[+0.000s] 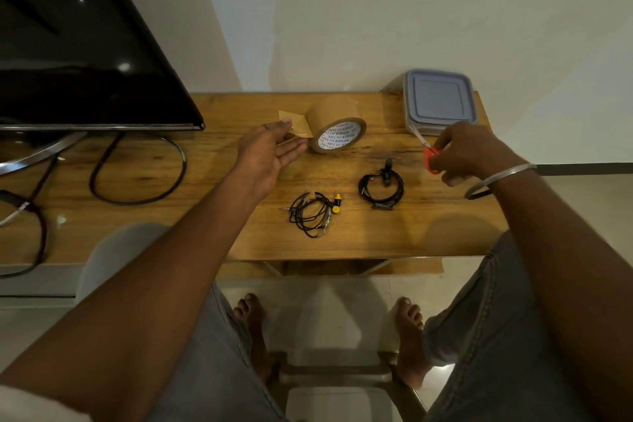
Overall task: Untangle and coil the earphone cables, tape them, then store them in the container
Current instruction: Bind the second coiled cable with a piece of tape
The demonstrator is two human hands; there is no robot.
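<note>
Head: two earphone coils (313, 214) (380, 187), one tape roll (337, 127), one container (440, 100), scissors (430, 156).

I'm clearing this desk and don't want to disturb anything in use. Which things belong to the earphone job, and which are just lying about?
In the job: tape roll, its free end pinched by the left hand; scissors in the right hand; yellow-budded earphones; black earphones; lidded container.
Lying about: TV; loose cables near it.
</note>
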